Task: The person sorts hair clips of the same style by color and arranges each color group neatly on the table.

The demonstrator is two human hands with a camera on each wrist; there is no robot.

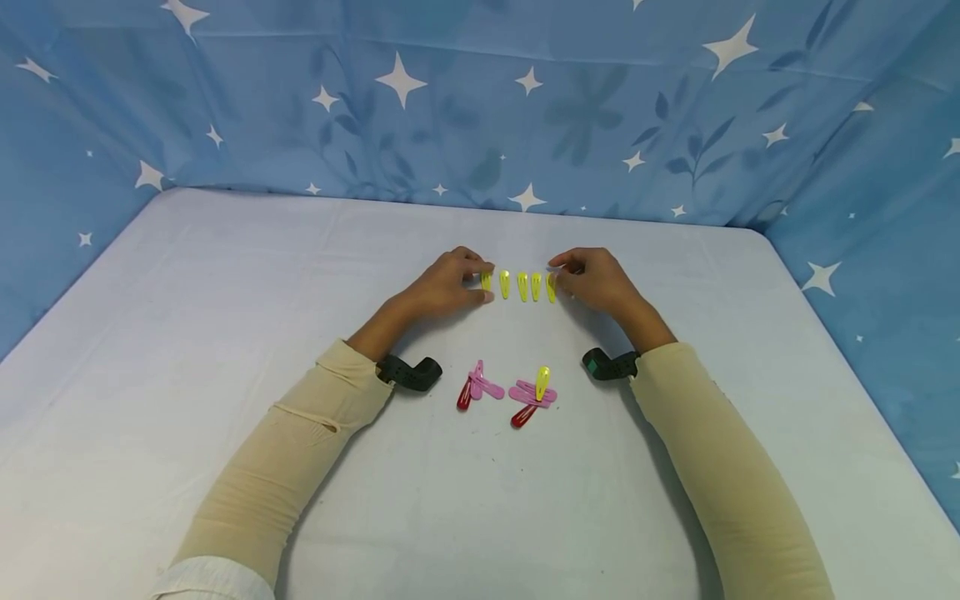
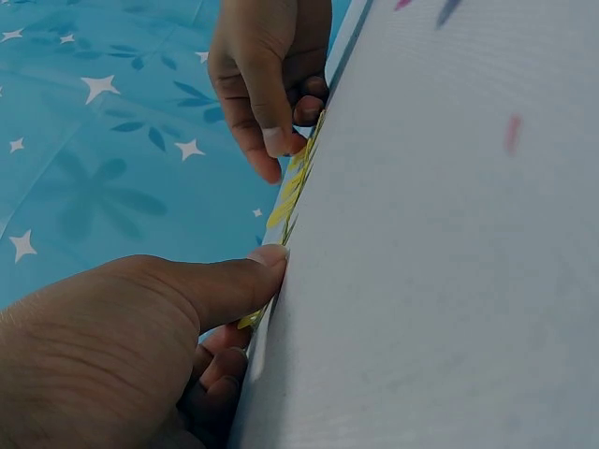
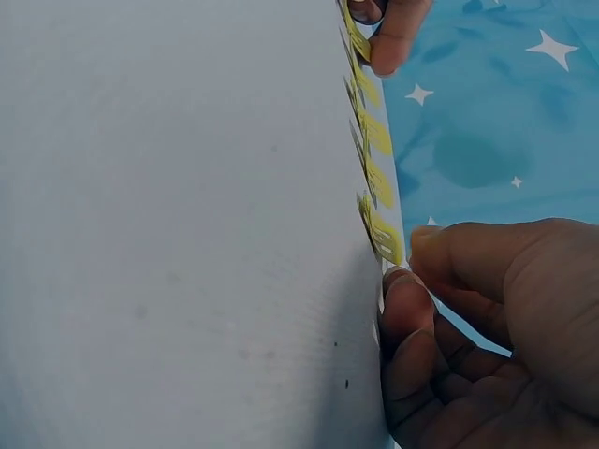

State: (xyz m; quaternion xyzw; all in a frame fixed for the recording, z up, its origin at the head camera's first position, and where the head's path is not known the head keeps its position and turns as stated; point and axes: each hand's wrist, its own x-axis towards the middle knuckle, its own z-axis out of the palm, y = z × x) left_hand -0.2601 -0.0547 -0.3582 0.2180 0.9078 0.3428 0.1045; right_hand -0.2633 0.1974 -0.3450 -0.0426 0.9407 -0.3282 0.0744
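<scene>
Several yellow snap hair clips (image 1: 522, 287) lie side by side in a row on the white table. At the row's left end, my left hand (image 1: 447, 283) has thumb and forefinger at the two ends of the leftmost yellow hair clip (image 1: 487, 281), pinching it against the cloth. My right hand (image 1: 596, 279) is at the other end, its loosely bent fingertips right beside the rightmost yellow hair clip (image 3: 382, 239). Nothing shows between its thumb and fingers in the right wrist view; whether they touch that clip is hard to see.
Nearer the body lie two small piles: pink hair clips (image 1: 491, 388) with a red one (image 1: 464, 395), and pink clips (image 1: 521, 393) with a red one (image 1: 522, 417) and a yellow one (image 1: 542, 382). A blue star-patterned curtain (image 1: 465, 108) borders the white tabletop (image 1: 225, 292).
</scene>
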